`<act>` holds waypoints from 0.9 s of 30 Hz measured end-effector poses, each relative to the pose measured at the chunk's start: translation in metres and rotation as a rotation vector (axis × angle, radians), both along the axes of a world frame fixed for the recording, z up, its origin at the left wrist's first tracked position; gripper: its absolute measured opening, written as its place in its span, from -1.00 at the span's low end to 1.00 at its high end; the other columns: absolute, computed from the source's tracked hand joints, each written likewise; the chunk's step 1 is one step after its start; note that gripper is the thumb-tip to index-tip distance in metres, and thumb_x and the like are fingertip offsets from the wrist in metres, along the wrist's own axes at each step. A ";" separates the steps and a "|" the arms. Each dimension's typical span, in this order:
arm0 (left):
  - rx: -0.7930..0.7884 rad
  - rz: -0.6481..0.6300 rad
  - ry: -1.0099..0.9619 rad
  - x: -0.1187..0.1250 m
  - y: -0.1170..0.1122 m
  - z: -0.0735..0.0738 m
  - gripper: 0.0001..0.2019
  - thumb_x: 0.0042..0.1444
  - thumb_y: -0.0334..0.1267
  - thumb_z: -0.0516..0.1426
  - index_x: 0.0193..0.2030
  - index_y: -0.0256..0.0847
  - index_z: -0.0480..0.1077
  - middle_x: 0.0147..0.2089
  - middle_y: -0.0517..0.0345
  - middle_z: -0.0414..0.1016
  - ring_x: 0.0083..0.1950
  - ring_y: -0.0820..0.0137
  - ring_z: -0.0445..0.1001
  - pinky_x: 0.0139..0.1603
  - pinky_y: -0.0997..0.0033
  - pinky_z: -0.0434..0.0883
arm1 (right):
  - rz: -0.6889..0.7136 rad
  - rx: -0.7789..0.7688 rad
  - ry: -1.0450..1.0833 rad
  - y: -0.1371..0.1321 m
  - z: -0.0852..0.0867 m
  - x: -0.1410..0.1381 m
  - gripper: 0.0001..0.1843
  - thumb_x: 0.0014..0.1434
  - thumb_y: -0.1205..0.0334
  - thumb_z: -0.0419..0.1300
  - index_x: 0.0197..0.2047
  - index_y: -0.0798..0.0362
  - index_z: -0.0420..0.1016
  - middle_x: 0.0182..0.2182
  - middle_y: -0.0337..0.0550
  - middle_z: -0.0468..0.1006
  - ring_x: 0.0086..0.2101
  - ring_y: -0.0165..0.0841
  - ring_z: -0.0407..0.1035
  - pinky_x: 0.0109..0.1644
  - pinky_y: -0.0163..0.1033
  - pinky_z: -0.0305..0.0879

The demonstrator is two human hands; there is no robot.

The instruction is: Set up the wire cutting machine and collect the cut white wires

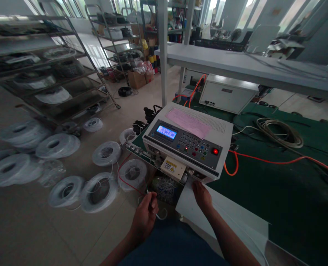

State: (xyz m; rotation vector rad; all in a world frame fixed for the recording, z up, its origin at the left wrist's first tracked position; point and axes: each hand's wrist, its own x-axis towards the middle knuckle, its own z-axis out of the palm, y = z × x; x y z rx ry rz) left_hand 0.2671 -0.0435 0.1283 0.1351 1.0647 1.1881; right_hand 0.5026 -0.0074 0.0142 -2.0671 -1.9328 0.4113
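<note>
My left hand (147, 212) is closed in a pinch on a thin white wire (161, 217), which curls out below the fingers. My right hand (202, 195) is closed at the front right of a wire-cutting machine (191, 129), under its edge. What those fingers hold, if anything, is hidden. Beneath the right hand lies a white sheet (222, 212), with a thin white wire (244, 231) running along it past the forearm. The machine has a lit blue display (166, 132), a keypad and a glowing red button (215, 151). A yellow warning label (170, 167) marks its front cover.
Plastic-wrapped wire coils (100, 192) cover the floor at left, near a wheeled rack (41, 88). A red wire (125, 176) hangs beside the machine. An orange hose (269, 162) and a cable coil (280, 133) lie on the green surface (252, 177) at right.
</note>
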 end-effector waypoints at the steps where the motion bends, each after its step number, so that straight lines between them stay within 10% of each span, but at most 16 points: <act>1: 0.005 -0.001 0.011 0.000 0.000 -0.001 -0.67 -0.14 -0.06 0.29 -0.37 -0.31 0.41 -0.63 0.31 0.17 -0.61 0.60 0.11 -0.60 0.58 0.13 | 0.002 -0.004 0.003 0.000 0.000 0.000 -0.78 0.25 0.23 -0.08 -0.22 0.04 0.37 -0.34 -0.12 0.54 -0.35 -0.34 0.44 -0.39 -0.32 0.20; 27: -0.030 -0.033 -0.068 0.005 0.007 -0.006 -0.76 -0.08 -0.19 0.26 -0.35 -0.35 0.43 -0.62 0.28 0.20 -0.60 0.59 0.14 -0.60 0.60 0.16 | -0.122 -0.179 0.019 -0.010 0.021 0.016 -0.80 0.24 0.19 -0.05 -0.23 0.01 0.36 -0.27 -0.15 0.54 -0.36 -0.33 0.42 -0.44 -0.31 0.06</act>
